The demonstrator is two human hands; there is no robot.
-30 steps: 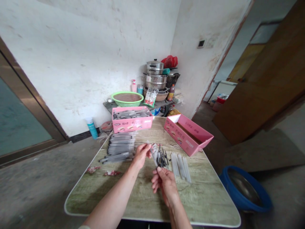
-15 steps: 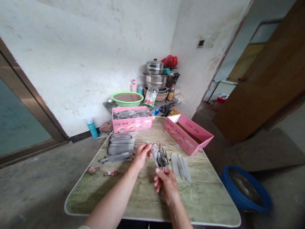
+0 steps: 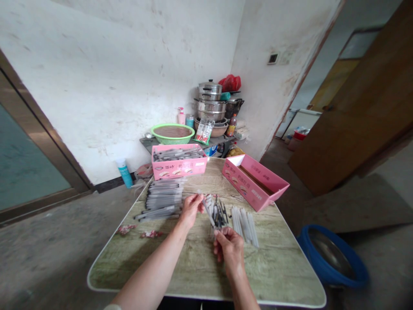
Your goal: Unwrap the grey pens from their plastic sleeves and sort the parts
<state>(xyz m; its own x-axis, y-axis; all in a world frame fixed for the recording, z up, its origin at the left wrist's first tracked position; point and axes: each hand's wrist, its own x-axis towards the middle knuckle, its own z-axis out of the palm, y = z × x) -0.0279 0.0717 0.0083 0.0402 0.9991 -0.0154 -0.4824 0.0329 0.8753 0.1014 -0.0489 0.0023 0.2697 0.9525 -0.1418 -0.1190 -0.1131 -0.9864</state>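
Between my two hands a slim translucent pen (image 3: 208,211) is held at a slant. The fingers of my left hand (image 3: 191,210) are closed round its far end, while my right hand (image 3: 229,246) pinches the near end. Just beyond the right hand lies a heap of small black and clear pen parts (image 3: 220,212); their exact kind is too small to tell. Several clear whitish tubes (image 3: 245,226) are laid side by side to the right of it. A stack of grey translucent pens (image 3: 164,196) with dark ends rests left of my left hand.
A pink box (image 3: 179,168) full of pens stands at the table's back left. Another pink box (image 3: 240,181) sits angled at the right edge. Behind are a green basin (image 3: 172,140) and stacked pots (image 3: 211,105). On the floor at right is a blue tub (image 3: 355,275).
My right hand has shifted slightly right and turned a little, keeping its pinch on the pen. The left hand has hardly moved.
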